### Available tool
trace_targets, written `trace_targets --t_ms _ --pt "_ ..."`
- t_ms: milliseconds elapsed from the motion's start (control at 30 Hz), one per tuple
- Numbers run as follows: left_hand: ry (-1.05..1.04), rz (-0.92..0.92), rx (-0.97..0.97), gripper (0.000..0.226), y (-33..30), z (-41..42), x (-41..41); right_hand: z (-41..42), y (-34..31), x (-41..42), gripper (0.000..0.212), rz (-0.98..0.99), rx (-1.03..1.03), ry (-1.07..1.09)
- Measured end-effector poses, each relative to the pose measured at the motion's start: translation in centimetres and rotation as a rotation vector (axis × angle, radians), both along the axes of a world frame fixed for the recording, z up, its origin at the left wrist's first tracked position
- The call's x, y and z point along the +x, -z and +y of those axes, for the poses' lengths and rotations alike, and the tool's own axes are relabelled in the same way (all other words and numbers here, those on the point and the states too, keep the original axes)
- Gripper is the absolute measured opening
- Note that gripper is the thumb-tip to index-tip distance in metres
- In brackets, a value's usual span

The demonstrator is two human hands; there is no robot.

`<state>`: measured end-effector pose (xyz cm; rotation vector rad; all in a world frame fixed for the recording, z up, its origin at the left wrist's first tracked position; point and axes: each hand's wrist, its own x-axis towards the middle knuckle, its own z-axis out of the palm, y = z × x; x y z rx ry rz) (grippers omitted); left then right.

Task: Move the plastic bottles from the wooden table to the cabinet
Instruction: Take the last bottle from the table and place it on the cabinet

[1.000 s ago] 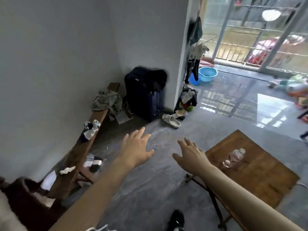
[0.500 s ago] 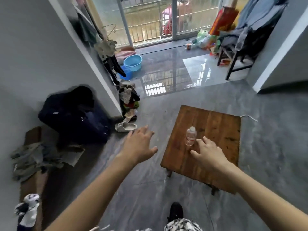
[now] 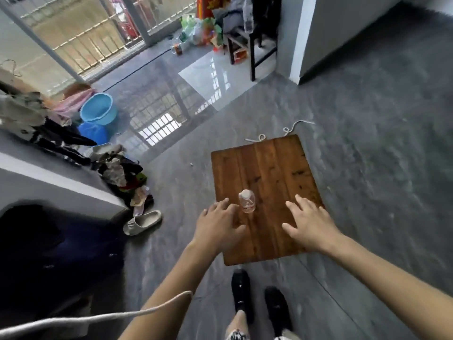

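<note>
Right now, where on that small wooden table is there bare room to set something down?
The brown wooden table is bare over its whole far half, beyond the clear plastic bottle. The near part is crowded: the bottle stands there, with the open left hand and open right hand over it.

Bare tabletop [image 3: 274, 168] around bottle [image 3: 247, 201]

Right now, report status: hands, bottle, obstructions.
Left hand and right hand open, empty, either side of the clear plastic bottle. Bottle upright on brown wooden table, untouched. Nothing between hands and bottle.
</note>
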<state>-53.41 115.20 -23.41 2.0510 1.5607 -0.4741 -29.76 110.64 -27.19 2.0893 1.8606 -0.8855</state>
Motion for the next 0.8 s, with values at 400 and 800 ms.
trace_targets --t_ms 400,800 --pt "0.016 -0.036 -0.092 0.06 12.6 7.8 -3.3 6.3 7.9 -1.8 0.071 -0.015 -0.051 0.139" --pt "-0.214 -0.375 -0.052 0.087 29.9 7.5 -1.7 8.4 24.8 -3.4 0.069 0.079 -0.085 0.218"
